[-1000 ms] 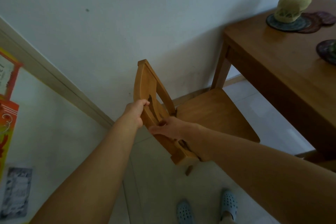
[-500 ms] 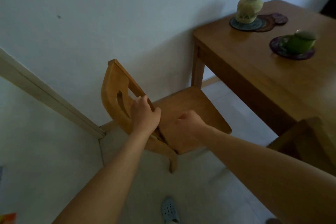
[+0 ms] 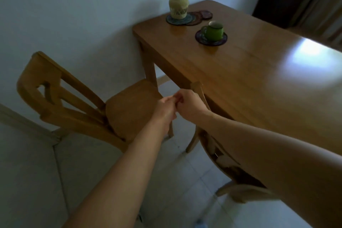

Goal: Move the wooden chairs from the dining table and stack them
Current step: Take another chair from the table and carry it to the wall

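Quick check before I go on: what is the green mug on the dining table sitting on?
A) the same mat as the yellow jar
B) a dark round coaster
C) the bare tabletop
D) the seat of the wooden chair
B: the green mug stands on its own dark round coaster on the dining table, apart from the yellow jar, which sits on a separate mat.

second chair (image 3: 220, 155) mostly hidden behind right forearm; surface (image 3: 259, 83) cut off at right edge; hands' (image 3: 177, 103) grip unclear.
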`<state>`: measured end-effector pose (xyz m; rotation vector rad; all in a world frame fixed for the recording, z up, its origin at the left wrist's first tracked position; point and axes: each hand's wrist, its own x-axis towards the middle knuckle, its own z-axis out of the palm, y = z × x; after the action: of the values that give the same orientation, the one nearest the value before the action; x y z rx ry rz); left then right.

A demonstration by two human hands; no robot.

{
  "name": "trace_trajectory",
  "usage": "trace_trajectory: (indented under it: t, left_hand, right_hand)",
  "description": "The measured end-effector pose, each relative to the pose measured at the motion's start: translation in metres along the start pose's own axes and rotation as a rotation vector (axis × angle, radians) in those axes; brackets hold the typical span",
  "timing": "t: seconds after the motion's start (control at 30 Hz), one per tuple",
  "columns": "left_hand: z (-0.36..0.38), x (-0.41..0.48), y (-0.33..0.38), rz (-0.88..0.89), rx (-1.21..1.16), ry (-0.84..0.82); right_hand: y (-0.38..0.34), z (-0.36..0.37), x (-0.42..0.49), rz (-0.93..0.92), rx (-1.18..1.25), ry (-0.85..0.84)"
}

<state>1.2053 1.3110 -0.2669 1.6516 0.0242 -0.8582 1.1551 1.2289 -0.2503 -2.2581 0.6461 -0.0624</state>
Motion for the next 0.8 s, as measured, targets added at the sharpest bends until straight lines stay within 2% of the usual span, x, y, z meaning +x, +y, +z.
trace_trajectory:
  t: [0.2, 0.27, 0.33, 0.43, 0.53, 0.6, 0.8]
  left_hand:
    - [0.069, -0.044, -0.018, -0.045, -0.007, -0.084]
    - [0.084, -0.053, -0.026, -0.098, -0.029, -0.096]
    - [0.094, -0.057, -0.036, -0.167, -0.016, -0.079]
    - [0.111, -0.066, -0.053, -0.296, -0.047, -0.093]
    - [0.13, -0.076, -0.07, -0.364, -0.128, -0.084]
    - [0.135, -0.078, -0.075, -0.339, -0.137, -0.038]
    - [0.138, -0.075, -0.068, -0.327, -0.175, 0.017]
  right_hand:
    - [0.054, -0.045, -0.038, 0.016, -0.074, 0.095]
    - [0.069, -0.056, -0.046, 0.05, -0.053, 0.061]
    - [0.082, -0.068, -0.053, 0.176, 0.053, -0.078]
    - [0.107, -0.086, -0.073, 0.423, 0.231, -0.451]
    - [0.132, -0.096, -0.093, 0.505, 0.163, -0.776]
    - [0.142, -0.097, -0.099, 0.514, 0.154, -0.82]
    - [0.149, -0.09, -0.108, 0.411, 0.044, -0.788]
